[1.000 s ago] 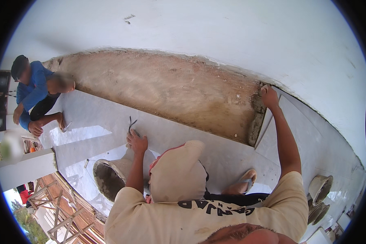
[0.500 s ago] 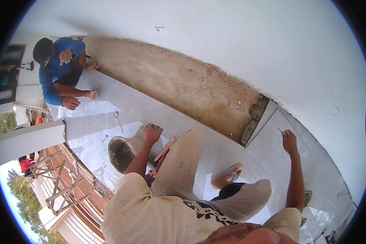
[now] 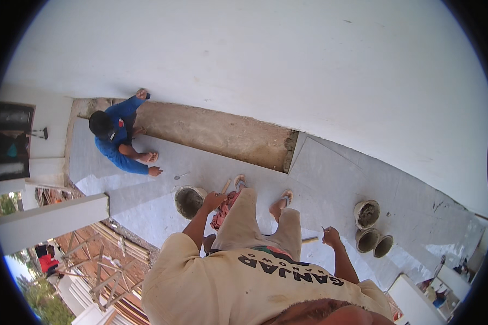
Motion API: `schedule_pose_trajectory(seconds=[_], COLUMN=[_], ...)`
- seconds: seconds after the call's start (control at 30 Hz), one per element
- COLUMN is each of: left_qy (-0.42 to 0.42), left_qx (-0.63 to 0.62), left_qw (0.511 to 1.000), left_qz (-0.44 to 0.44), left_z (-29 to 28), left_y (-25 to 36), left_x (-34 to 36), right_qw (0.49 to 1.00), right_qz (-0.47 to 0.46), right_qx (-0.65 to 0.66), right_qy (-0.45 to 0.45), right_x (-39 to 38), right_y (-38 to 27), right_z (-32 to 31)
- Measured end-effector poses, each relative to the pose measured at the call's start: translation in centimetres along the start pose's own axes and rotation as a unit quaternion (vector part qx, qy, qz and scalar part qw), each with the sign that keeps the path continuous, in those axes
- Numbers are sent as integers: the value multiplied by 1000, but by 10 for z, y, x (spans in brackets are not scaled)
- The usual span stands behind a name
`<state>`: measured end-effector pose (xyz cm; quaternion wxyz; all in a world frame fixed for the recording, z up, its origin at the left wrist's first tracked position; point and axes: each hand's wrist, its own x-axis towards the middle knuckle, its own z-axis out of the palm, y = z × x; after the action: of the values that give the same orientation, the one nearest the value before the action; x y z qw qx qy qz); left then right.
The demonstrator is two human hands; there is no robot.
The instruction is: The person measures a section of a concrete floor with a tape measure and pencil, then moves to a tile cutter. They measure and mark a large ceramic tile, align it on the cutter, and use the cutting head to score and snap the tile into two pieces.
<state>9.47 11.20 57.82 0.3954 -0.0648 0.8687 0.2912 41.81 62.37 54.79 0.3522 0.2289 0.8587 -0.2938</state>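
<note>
My left hand [image 3: 214,201] is above my left knee, its fingers curled; whether anything is inside them is hidden. Near it are a bucket of wet grey mortar [image 3: 188,203], a pale wooden stick [image 3: 226,186] and a crumpled red cloth [image 3: 222,212]. Out to the right, my right hand [image 3: 331,236] is closed on a thin stick-like thing [image 3: 323,228], too small to name. Both forearms are bare, and my sandalled feet stand on large grey floor tiles [image 3: 244,172].
Along the white wall runs an untiled strip of bare brown ground [image 3: 217,130]. A co-worker in blue [image 3: 116,135] squats at its left. A small trowel-like tool [image 3: 182,175] lies on the tiles. Three mortar buckets [image 3: 367,214] stand at right. A white pillar [image 3: 54,216] is at left.
My viewpoint has risen and pulled back, and the buckets at right now show. The left hand has come nearer the wooden stick. The co-worker's arm now reaches up to the wall.
</note>
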Motion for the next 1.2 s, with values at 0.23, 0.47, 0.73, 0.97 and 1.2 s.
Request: schedule_pose_trajectory(seconds=[0.23, 0.47, 0.73, 0.97, 1.2], left_qy=[-220, -280, -362, -304, -127], left_qx=[-97, 32, -55, -228, -247], left_qw=[971, 959, 918, 900, 925], left_qz=[14, 36, 151, 215, 261], left_z=[23, 37, 86, 142, 116], left_y=[62, 141, 190, 150, 112], left_x=[-3, -10, -120, -207, -247], right_qw=[987, 864, 862, 933, 943], right_qz=[30, 220, 115, -76, -185], right_qx=[45, 331, 475, 352, 235], right_qy=[150, 310, 133, -6, -147], right_x=[-74, -145, -148, -131, -120], right_y=[-65, -82, -168, -214, -273], right_z=[-40, 37, 6, -46, -49])
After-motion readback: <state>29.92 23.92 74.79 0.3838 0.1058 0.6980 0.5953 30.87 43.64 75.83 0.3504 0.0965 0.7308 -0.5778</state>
